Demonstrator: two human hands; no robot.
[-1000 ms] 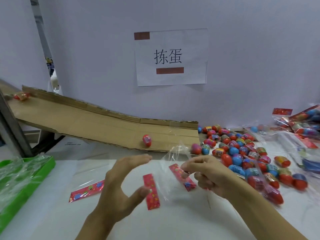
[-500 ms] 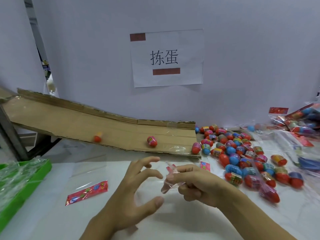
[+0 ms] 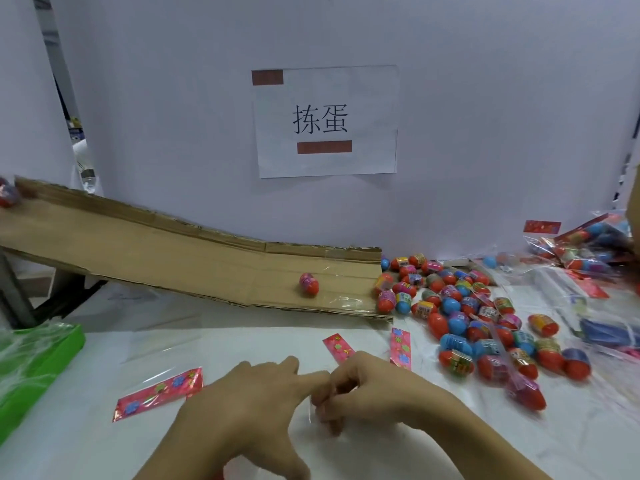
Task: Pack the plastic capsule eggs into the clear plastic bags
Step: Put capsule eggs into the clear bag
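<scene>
Both hands, left hand (image 3: 256, 403) and right hand (image 3: 367, 393), pinch 1 clear bag (image 3: 313, 412) between them; slippery film may slip, staying closed.

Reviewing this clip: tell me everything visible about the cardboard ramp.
The cardboard ramp is a long brown corrugated sheet with ragged edges and a folded lip along its far side against the white wall. It slopes down from the left edge of the view to the table, its low end meeting the heap of capsule eggs. Clear tape glints near that end. One red and pink egg sits on its lower part; another blurred egg is at the top. Neither hand touches it.
</scene>
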